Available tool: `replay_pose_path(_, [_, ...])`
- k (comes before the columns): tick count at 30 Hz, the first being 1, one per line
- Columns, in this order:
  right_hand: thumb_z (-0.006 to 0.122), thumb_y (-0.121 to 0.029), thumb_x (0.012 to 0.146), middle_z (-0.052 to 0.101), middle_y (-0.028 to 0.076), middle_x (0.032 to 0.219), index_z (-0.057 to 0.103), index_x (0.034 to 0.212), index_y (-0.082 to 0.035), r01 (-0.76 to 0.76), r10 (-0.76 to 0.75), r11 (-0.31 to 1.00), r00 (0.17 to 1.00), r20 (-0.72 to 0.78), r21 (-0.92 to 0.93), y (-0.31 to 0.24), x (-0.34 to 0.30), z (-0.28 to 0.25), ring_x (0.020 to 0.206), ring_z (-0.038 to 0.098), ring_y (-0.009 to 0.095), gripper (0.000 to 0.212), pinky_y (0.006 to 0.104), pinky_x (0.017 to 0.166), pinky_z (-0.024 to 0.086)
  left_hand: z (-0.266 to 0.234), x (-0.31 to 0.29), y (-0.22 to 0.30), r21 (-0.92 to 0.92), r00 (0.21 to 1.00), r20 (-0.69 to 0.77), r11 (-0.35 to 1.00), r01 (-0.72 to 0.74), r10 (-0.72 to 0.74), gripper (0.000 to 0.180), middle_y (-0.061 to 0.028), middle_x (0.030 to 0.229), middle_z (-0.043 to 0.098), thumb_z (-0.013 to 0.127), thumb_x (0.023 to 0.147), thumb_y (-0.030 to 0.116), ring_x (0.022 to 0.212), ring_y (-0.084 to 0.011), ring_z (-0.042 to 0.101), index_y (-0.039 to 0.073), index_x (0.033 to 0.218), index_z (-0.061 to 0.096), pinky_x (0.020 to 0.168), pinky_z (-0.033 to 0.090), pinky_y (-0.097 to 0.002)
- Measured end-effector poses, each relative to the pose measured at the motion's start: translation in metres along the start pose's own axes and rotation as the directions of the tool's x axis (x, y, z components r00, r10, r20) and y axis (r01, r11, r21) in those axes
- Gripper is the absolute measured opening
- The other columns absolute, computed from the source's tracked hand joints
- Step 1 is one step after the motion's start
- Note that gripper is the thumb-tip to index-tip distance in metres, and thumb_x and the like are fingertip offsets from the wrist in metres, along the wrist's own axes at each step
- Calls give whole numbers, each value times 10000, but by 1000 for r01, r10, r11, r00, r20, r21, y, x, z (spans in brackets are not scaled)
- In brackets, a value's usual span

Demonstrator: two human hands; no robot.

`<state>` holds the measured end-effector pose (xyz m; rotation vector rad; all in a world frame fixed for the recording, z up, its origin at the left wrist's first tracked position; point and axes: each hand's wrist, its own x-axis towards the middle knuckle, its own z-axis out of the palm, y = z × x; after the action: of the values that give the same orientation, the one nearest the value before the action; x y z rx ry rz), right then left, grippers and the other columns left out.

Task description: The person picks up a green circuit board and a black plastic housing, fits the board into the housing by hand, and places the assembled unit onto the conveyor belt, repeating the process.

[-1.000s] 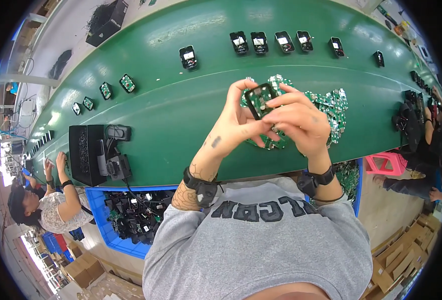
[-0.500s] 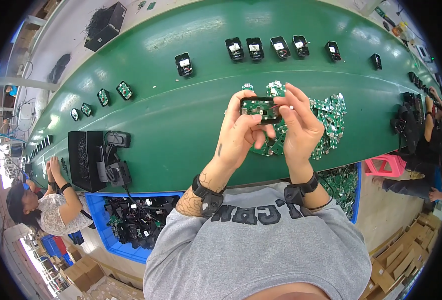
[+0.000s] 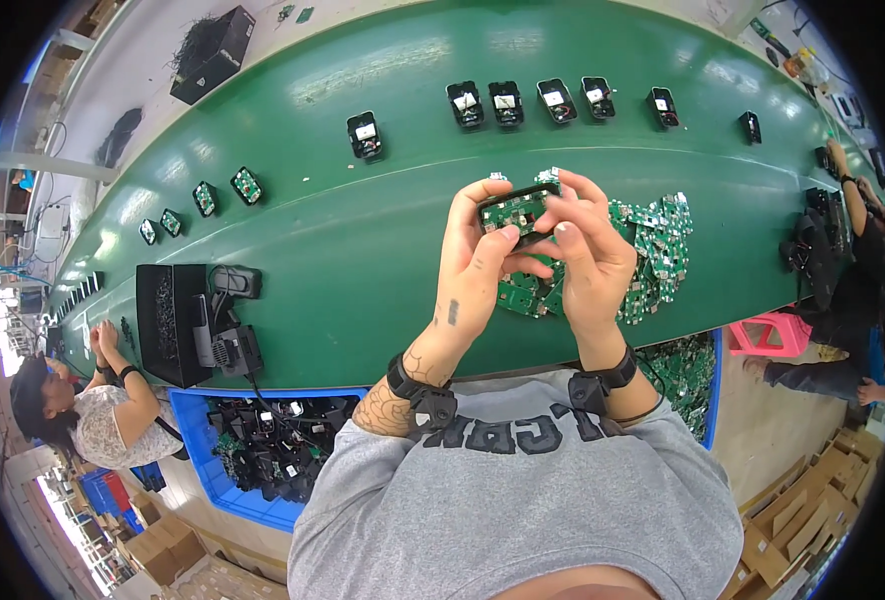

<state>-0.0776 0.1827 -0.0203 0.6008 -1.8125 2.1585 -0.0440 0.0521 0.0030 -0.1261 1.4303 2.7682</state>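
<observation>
Over the table I hold a small black plastic case [image 3: 486, 222] with a green circuit board [image 3: 511, 211] lying in it, face up and slightly tilted. My left hand [image 3: 470, 272] grips the case from its left side, thumb on the board's near edge. The fingers of my right hand [image 3: 599, 270] are bent onto the case's right end, thumb and fingertips close together there. They cover that end of the board, so any wires or plug beneath them are hidden. Just beyond and right of my hands lies a heap of loose green circuit boards [image 3: 660, 245].
Black cases [image 3: 366, 136] with white parts stand in a row along the far side; several cases with boards [image 3: 247, 185] are far left. A black bin [image 3: 171, 325] and a device sit left. Blue crates [image 3: 293, 512] stand below the table edge. Co-workers [image 3: 113, 415] work at both sides.
My right fingers have moved left and down onto the case's right end; the red wires and small white plug that showed there are now hidden. The case has tilted a little.
</observation>
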Motion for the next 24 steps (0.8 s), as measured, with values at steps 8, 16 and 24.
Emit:
replay_pose_path(8, [601,-49,901,694,62,934,699,1027,-12,44,-40,997,997,70,-64,0,2,-6,1242,468,288,164,454,1029,372,1,2,3,73,999,-31,997,-38,41,412,-183,1124,595,452,934,99,905,-251,676,0,1324,364,618,597,-306])
replay_pose_path(16, [563,-80,916,639,43,821,676,952,-16,-12,15,999,997,82,-39,-2,8,-3,1159,503,286,135,489,1061,331,-6,1,14,213,990,36,969,126,-137,361,-137,988,624,459,917,96,714,-202,693,-15,1256,403,560,553,-280])
replay_pose_path(24, [573,-89,852,568,86,1011,624,827,-57,175,13,869,927,376,-462,-33,23,-12,1178,456,332,65,497,1051,312,-19,0,18,430,996,85,903,-8,-31,405,-115,960,618,500,880,63,638,-180,669,-27,1268,427,580,570,-275])
